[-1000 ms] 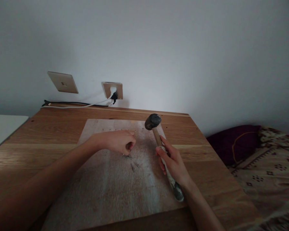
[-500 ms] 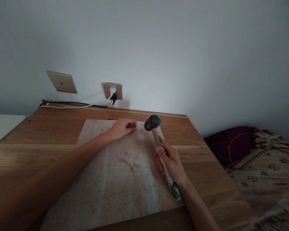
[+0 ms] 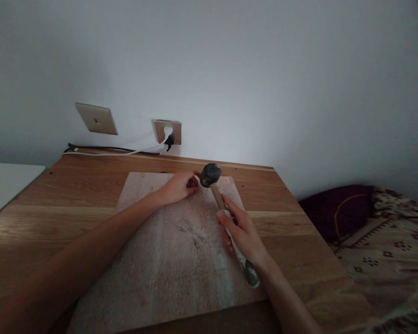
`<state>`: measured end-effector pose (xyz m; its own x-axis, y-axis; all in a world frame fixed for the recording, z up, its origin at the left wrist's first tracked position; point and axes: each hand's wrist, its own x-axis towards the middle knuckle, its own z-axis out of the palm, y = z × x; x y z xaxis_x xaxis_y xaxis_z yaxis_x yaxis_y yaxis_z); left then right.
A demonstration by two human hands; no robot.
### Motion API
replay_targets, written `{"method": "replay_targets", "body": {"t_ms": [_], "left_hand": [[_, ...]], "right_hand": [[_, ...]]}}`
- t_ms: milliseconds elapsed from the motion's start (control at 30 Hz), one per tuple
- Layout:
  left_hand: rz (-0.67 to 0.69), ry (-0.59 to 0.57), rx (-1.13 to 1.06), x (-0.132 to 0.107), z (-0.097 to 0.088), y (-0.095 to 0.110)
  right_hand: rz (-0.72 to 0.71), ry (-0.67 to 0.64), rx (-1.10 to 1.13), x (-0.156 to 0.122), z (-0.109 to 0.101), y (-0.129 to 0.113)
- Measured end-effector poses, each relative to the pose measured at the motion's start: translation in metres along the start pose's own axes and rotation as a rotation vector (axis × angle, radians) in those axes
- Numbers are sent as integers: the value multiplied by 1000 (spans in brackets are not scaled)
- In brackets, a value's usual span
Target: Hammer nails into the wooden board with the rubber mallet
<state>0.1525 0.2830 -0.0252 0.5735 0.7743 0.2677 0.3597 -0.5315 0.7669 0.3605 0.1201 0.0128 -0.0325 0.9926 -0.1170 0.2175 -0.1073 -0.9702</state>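
My right hand [image 3: 242, 232] is wrapped round the wooden handle of a hammer [image 3: 216, 195]. Its dark head hangs just over the far edge of a pale wooden board [image 3: 160, 273] that lies on the table [image 3: 38, 208]. My left hand [image 3: 181, 185] rests at the board's far edge, right beside the hammer head. Its fingers are pinched together, probably on a nail that is too small to make out. Several loose nails [image 3: 191, 230] lie on the board between my two hands.
Behind the table, the wall carries a switch plate [image 3: 96, 118] and a socket [image 3: 167, 131] with a plug and cables [image 3: 104, 150] running along the back edge. A white surface [image 3: 7, 181] adjoins on the left. A patterned bedspread [image 3: 386, 250] and dark cushion [image 3: 334, 208] lie right.
My left hand went from the loose nails up to the board's far edge, fingers pinched. The hammer head has swung left and now sits right next to that hand.
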Motion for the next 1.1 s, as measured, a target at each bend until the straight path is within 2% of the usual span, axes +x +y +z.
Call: {"method": "replay_targets", "body": {"t_ms": [167,267,300,367,400,467,500,600,700,767,800,933,1000,1100], "left_hand": [[-35,27,-32,2,-1,0],[-33,46,49,2,-18,7],[-25,20,89,1,-26,11],[9,-140,134,-4,-43,22],[34,-280,126,-7,-49,29],[78,-511,113,-15,-54,43],[100,-575,126,-20,-53,50],[163,-627,222,-29,-39,64],[204,-668,255,-31,-27,66],[195,-638,227,-28,-26,60],[175,-587,197,-26,-28,55],[47,-229,1,-15,-37,25],[3,-93,-55,-12,-39,9],[-18,-61,-61,-10,-38,-5]], "right_hand": [[-2,-7,-94,-4,8,9],[16,0,-102,-5,9,8],[15,6,-91,-6,9,8],[7,19,-75,-6,9,7],[5,14,-73,-6,8,7],[14,-14,-67,-6,8,7],[21,-28,-59,-6,7,7],[26,-34,-29,-7,6,7],[28,-25,-1,-7,5,7],[30,-12,21,-7,4,7],[28,-2,34,-7,4,8],[11,29,73,-5,4,10],[9,43,84,-4,3,11],[13,48,93,-3,3,11]]}}
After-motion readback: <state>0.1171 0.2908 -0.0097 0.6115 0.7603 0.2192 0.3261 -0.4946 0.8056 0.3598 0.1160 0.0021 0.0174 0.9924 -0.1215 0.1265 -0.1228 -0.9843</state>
